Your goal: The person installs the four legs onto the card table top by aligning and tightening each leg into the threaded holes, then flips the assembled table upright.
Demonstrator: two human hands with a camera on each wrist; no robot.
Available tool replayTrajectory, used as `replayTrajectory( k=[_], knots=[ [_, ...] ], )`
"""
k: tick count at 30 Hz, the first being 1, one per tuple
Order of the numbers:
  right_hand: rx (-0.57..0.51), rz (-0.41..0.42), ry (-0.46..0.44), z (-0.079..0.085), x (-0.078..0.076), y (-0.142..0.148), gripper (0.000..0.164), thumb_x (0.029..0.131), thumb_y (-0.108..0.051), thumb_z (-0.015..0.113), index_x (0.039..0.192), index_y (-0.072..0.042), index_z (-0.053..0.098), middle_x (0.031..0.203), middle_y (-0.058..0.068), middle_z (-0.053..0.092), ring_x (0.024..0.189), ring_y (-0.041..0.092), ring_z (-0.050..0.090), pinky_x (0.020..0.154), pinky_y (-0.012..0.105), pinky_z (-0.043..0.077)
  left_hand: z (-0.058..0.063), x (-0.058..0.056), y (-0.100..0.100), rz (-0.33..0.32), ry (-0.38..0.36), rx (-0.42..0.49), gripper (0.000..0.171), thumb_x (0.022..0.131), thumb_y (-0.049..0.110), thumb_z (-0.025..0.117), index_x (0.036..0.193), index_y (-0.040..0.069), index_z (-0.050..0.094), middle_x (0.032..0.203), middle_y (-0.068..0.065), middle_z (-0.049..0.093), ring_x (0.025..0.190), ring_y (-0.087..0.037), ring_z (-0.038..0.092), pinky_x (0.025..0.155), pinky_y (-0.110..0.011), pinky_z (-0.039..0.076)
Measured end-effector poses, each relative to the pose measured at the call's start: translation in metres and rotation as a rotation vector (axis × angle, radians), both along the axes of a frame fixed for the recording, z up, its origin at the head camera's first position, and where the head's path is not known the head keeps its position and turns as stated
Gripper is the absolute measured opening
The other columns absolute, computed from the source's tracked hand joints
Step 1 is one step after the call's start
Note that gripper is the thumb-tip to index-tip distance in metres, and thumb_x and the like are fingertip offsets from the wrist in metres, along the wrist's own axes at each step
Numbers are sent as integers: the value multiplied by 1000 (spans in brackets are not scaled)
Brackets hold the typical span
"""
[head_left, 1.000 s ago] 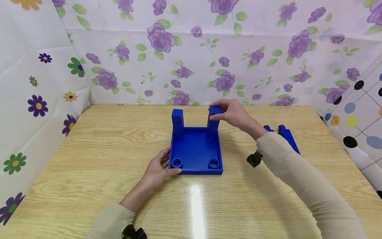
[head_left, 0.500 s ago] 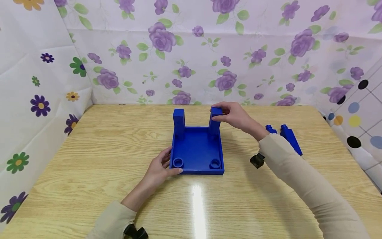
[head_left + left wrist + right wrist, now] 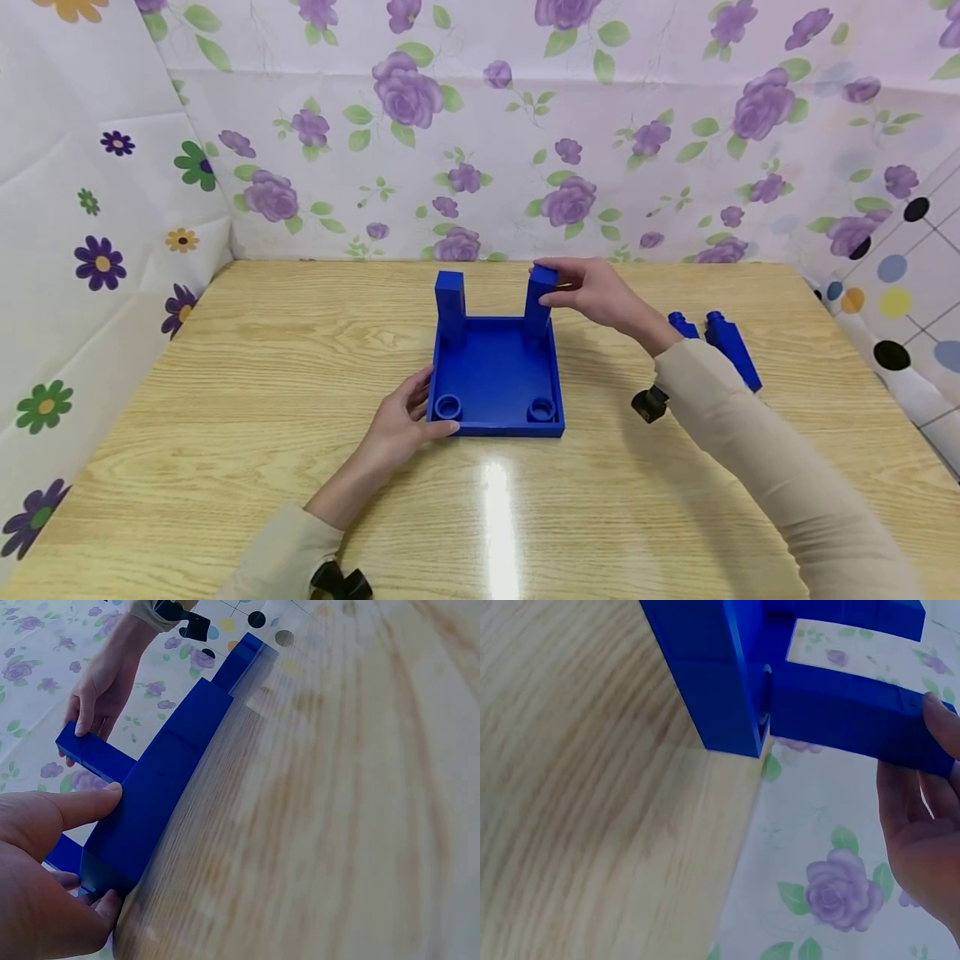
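Observation:
A blue square plastic tabletop [image 3: 495, 375] of a small toy table lies underside up, its raised rim around it. My left hand [image 3: 397, 425] grips its near left corner, thumb on the front rim and fingers along the left side. One blue leg [image 3: 450, 304] stands upright in the far left corner. My right hand [image 3: 592, 292] pinches the top of a second leg [image 3: 537, 304] at the far right corner, thumb on one face and fingers behind. In the right wrist view this held leg [image 3: 847, 712] meets the corner socket. Round threaded sockets [image 3: 448, 408] show in both near corners.
Two loose blue legs [image 3: 731, 346] with threaded ends lie to the right on the wooden table [image 3: 300, 333], partly behind my right sleeve [image 3: 705, 383]. Flower-printed sheeting [image 3: 337, 125] rises behind the table and on both sides.
The leg in my right hand has turned slightly about its upright axis, and the fingers and thumb have shifted a little with it. My left hand keeps its grip on the tabletop corner.

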State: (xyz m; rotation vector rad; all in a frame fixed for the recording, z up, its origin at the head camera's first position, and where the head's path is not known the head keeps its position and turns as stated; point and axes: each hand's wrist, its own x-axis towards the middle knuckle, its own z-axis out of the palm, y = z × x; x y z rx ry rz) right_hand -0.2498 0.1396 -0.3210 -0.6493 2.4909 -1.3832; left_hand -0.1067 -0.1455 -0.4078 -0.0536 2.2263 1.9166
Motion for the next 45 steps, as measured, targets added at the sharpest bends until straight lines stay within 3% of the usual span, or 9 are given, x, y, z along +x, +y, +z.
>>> replayTrajectory(
  k=[4, 14, 18, 22, 26, 30, 35, 39, 45],
  knots=[
    [-2, -52, 42, -5, 1, -3, 57, 88, -17, 73, 140, -10, 51, 113, 12, 65, 103, 25, 61, 84, 38, 54, 0, 0, 0, -3, 2, -1, 86, 79, -3, 77, 150, 3, 30, 144, -25, 40, 132, -39, 40, 105, -45, 40],
    [7, -209, 130, -16, 6, -13, 54, 81, -28, 81, 120, -2, 54, 111, 13, 59, 101, 28, 61, 81, 40, 55, 0, 0, -1, -2, 4, 4, 86, 79, -3, 77, 150, 3, 30, 144, -25, 40, 132, -39, 40, 105, -45, 39],
    [35, -233, 170, -17, 8, -18, 49, 79, -29, 81, 112, -3, 56, 104, 12, 62, 94, 25, 63, 75, 39, 55, 0, 0, -1, -1, 3, 3, 86, 79, -3, 77, 150, 3, 31, 144, -25, 41, 132, -38, 40, 105, -44, 40],
    [49, -232, 161, -16, 9, -20, 50, 80, -28, 81, 114, -3, 55, 106, 13, 62, 96, 27, 62, 78, 40, 55, 0, 0, -1, -1, 3, -3, 86, 79, -2, 77, 150, 4, 31, 144, -24, 40, 132, -38, 40, 105, -44, 39],
    [36, -181, 123, -13, 8, -19, 66, 83, -30, 79, 135, -4, 48, 126, 16, 56, 113, 32, 56, 90, 44, 51, 0, 0, -1, 0, 4, -7, 86, 79, -2, 77, 150, 4, 31, 144, -25, 40, 132, -38, 40, 105, -44, 39],
    [-104, -76, 26, -9, 3, -10, 72, 87, -24, 74, 148, -10, 38, 142, 12, 47, 129, 31, 43, 104, 46, 40, 0, 0, -1, -3, 5, 4, 86, 78, -3, 77, 150, 3, 30, 144, -25, 41, 132, -38, 41, 105, -43, 40],
    [-268, 79, -121, -6, -7, 5, 62, 92, -15, 67, 148, -10, 39, 145, 9, 45, 136, 22, 36, 112, 44, 29, 0, 0, -1, -4, 5, 2, 86, 79, -4, 77, 151, 3, 30, 144, -25, 40, 132, -38, 40, 105, -43, 40],
    [-377, 185, -225, -5, -13, 9, 58, 94, -3, 61, 147, -1, 38, 145, 16, 45, 134, 25, 40, 112, 41, 30, -1, -1, -2, -7, 9, 1, 86, 79, -3, 76, 150, 3, 30, 144, -25, 40, 132, -38, 40, 105, -44, 40],
    [-425, 215, -291, -5, -17, 9, 53, 92, 1, 62, 141, 8, 43, 136, 18, 54, 124, 28, 52, 104, 34, 41, -2, -1, -2, -6, 11, 12, 86, 78, -4, 76, 151, 3, 30, 144, -24, 40, 132, -37, 41, 104, -42, 40]
  ],
)
